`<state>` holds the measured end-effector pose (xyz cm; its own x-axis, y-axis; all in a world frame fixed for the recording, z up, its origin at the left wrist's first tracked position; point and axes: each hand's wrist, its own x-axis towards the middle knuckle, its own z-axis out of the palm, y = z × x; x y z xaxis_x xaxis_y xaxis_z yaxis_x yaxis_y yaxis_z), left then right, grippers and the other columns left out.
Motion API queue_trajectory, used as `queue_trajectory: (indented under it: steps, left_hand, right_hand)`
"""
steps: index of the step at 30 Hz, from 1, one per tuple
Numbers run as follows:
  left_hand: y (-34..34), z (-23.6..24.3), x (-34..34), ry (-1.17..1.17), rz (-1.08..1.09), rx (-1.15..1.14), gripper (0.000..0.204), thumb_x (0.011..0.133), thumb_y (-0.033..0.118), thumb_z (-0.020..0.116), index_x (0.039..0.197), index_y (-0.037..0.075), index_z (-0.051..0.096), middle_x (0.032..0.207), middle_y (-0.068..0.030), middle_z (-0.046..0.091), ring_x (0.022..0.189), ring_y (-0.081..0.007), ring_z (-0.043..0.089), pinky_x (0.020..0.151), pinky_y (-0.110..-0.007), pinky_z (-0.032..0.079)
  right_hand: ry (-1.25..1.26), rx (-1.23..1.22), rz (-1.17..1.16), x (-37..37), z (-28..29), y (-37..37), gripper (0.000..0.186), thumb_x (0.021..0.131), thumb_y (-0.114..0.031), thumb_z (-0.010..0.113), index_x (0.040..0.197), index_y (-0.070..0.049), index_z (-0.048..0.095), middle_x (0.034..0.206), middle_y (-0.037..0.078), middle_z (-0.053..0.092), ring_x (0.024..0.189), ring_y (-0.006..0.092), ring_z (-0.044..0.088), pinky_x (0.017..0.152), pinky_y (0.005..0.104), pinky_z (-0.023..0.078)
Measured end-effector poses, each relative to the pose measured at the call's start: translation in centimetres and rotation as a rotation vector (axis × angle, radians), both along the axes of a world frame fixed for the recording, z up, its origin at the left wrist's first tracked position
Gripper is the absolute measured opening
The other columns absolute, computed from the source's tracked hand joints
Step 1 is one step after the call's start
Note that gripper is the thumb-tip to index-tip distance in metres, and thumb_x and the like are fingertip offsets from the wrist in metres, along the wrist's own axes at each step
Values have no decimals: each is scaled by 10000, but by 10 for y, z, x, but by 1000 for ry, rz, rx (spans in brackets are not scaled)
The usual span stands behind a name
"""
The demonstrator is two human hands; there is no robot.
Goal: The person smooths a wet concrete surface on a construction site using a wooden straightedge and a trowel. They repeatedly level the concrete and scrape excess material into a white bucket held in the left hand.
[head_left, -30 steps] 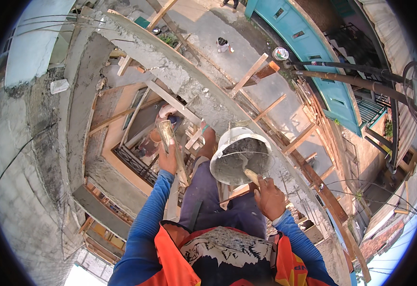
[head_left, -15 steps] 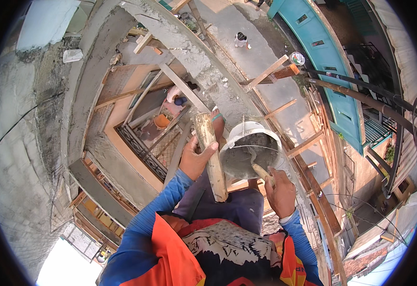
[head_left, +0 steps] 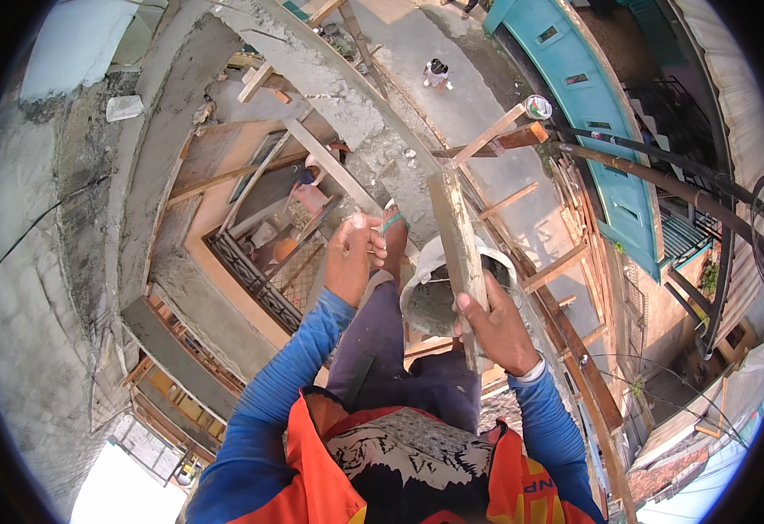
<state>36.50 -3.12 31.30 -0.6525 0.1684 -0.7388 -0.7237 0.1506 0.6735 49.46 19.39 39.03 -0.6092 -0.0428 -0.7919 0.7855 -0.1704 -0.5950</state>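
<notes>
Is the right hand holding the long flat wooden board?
Yes, the right hand grips the long mortar-smeared wooden board near its lower end, in front of the grey bucket.

Right hand (head_left: pixel 497 327) now gripping a long wooden board (head_left: pixel 457 253) raised over the bucket (head_left: pixel 434 297), left hand (head_left: pixel 353 253) lifted higher

The view drops from high up a building in bright daylight. A rough grey wall (head_left: pixel 41 288) fills the left side, with a curved concrete ledge (head_left: pixel 159 157) beside it. Below lies an orange-walled opening with a dark grille (head_left: pixel 255 275). A pale street (head_left: pixel 452 61) runs far beneath, past a teal building (head_left: pixel 600 105). Wooden scaffold poles (head_left: pixel 495 135) cross the drop, and dark pipes (head_left: pixel 661 166) run along the right.
</notes>
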Motion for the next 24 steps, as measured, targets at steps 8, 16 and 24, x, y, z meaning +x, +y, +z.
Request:
queue_trajectory:
  steps: [8,16,24]
  left_hand:
    - [-50,-248,-111,126,402,-343,376,1020,402,566,1012,29,614,828,-66,646,688,-174,629,647,-325,527]
    - [26,-336,-197,234,356,-842,574,1013,467,462,1251,-49,546,1193,-295,641,1102,-452,632,966,-515,480]
    - [56,-308,-224,204,188,-1240,721,1021,553,362,1370,-68,471,1339,-317,552,1226,-454,585,1034,-539,466]
  right_hand:
    - [89,373,158,-31,-68,57,561,1076,-449,483,1352,34,550,1140,205,671,1002,294,677,913,390,500]
    - [70,548,387,-91,-174,65,632,1052,-431,487,1503,8,423,1425,314,541,1357,410,518,1133,428,396]
    - [31,491,404,-141,-313,38,663,1034,-410,439,1552,-6,347,1451,318,516,1356,441,505,1164,444,368]
